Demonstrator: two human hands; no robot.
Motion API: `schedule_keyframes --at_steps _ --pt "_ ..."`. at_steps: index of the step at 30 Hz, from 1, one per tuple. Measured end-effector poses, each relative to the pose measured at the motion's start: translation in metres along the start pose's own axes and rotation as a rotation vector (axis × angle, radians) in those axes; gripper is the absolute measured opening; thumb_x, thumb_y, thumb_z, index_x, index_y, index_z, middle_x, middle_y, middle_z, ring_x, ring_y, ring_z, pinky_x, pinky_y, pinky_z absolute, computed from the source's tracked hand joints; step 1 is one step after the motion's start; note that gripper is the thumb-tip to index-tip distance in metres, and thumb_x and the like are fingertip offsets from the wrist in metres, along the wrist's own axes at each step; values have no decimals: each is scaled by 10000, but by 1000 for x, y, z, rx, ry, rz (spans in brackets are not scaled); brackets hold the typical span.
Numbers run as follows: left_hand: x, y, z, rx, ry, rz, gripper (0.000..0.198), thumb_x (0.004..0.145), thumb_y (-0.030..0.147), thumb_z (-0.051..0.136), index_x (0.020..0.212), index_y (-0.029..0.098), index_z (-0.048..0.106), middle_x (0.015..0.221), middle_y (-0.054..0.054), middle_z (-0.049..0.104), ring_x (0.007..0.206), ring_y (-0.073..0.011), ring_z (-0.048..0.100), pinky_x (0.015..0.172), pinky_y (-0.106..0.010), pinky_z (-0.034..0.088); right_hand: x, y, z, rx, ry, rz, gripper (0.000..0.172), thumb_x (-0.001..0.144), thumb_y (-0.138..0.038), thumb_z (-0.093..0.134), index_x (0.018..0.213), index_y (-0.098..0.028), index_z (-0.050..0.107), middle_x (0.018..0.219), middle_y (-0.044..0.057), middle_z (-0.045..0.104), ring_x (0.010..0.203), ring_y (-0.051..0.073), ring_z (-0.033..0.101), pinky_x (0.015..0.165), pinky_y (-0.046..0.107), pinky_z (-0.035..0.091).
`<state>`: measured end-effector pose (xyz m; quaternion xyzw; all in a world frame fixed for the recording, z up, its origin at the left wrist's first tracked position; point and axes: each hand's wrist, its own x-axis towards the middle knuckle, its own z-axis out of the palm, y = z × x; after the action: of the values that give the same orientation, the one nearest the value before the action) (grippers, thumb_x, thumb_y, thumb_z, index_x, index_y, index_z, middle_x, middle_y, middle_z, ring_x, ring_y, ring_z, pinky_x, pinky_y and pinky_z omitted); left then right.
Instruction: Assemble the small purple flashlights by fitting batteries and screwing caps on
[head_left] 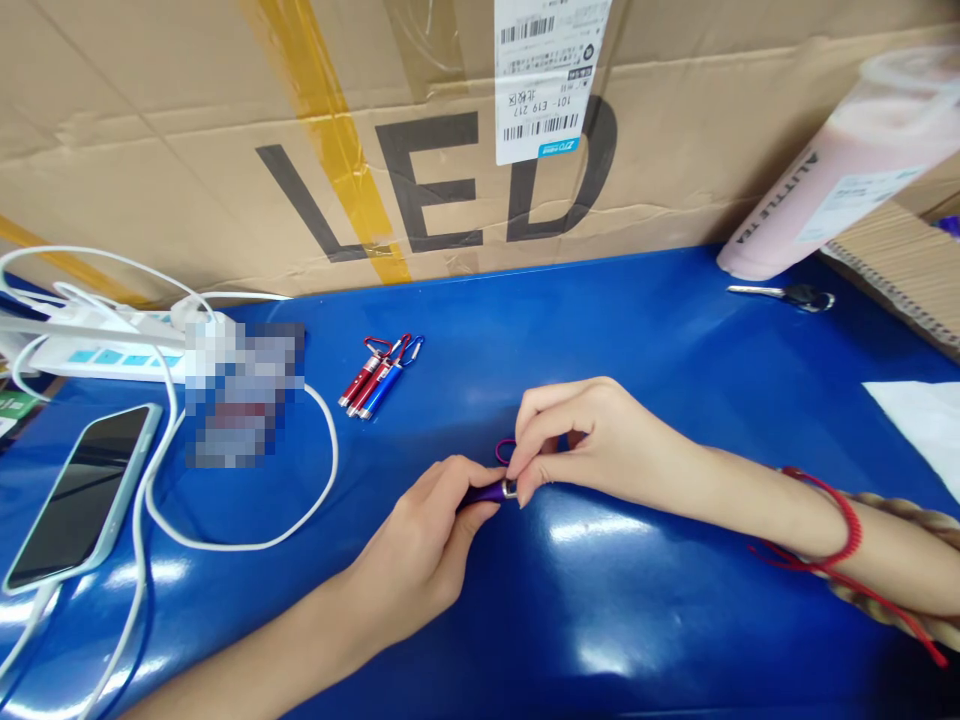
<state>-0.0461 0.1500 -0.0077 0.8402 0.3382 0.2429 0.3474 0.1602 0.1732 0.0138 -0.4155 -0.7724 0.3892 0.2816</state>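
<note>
A small purple keychain flashlight is held just above the blue desk, between both hands. My left hand closes thumb and fingers around its purple body. At the silver end, my right hand pinches with thumb and fingertips, which partly cover that end. A purple carabiner loop shows beside the right fingertips. Beyond the hands, two red keychain flashlights and a blue keychain flashlight lie side by side on the desk, carabiners pointing away from me.
A large cardboard box stands along the back. On the left are a power strip, white cables, a phone and a blurred-out item. A drink cup, a key and white paper are on the right.
</note>
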Motion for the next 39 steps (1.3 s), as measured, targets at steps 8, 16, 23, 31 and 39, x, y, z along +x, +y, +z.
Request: schedule_keyframes --at_steps 8,16,23,31,39 --pt "0 -3 6 25 44 63 187 891 62 399 1021 173 473 876 -31 589 748 -118 556 668 -210 446 -4 4 4 -122 -7 -81 74 781 -210 664 731 -231 714 752 -43 644 686 90 599 604 197 422" --pt "4 -5 4 154 104 188 158 873 40 428 962 134 518 787 -57 617 676 -143 555 610 -254 461 -3 2 4 7 -34 8 49 738 -172 692 698 -180 719 673 -37 596 499 56 558 486 183 441" --pt "4 -4 3 195 178 226 172 860 39 445 968 140 532 777 -64 651 660 -155 585 590 -266 476 -2 -2 7 289 -38 254 50 690 -201 717 672 -155 706 674 -38 565 349 13 486 312 141 401" --pt "6 -4 2 221 235 226 144 865 73 468 960 147 546 792 -58 668 652 -148 596 589 -263 487 -1 -1 10 397 -1 332 107 665 -255 731 678 -154 699 680 -24 592 352 24 484 287 140 394" --pt "4 -2 1 189 205 178 152 873 86 463 979 161 541 781 -39 651 648 -134 587 598 -254 476 -2 -6 4 355 -35 307 145 679 -285 726 707 -144 706 645 -24 597 360 29 498 288 129 365"
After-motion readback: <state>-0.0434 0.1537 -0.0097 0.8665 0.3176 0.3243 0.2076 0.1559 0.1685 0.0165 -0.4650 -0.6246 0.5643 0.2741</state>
